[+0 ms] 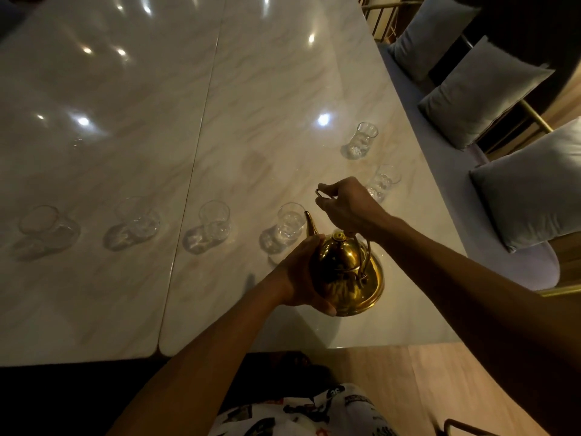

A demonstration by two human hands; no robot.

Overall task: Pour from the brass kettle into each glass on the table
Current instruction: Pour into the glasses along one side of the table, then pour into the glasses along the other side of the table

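The brass kettle [345, 272] is above the marble table [251, 89] near its front right corner. My left hand [301, 272] cups its body on the left side. My right hand [345, 206] grips the top of the handle. The spout points at the nearest glass [287, 223], which has a little clear liquid in it. Three more glasses stand in a row to the left: one [215, 220], another [136, 218] and the far left one [47, 225]. Two glasses [382, 182] [361, 140] stand behind my right hand.
Grey cushions [478, 89] sit on a bench along the table's right edge, with one large cushion [534, 184] closest. A seam [195, 152] splits the tabletop. Wooden floor [408, 388] shows below the table's front edge.
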